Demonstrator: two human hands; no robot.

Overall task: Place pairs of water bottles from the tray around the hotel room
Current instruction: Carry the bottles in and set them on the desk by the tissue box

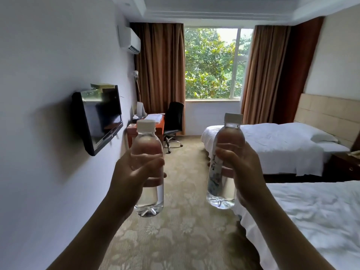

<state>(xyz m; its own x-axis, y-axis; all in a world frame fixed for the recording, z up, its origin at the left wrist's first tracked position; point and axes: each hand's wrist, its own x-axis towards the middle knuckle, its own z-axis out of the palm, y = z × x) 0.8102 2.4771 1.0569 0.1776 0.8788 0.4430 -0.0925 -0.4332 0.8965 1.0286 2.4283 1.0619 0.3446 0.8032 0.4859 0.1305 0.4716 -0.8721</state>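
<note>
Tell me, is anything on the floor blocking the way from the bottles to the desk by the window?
Nothing visible. The left hand and right hand each hold a bottle upright, and the carpet to the desk looks bare. The black chair stands beside the desk, to its right.

Clear plastic water bottles with white caps: two (149, 172) (224, 164)
White-sheeted beds: two (272, 145) (311, 221)
Brown curtains: two (161, 67) (266, 75)
Black office chair: one (173, 119)
Wall-mounted black television: one (99, 115)

2 beds (276, 145) — wall television (101, 115)
</note>
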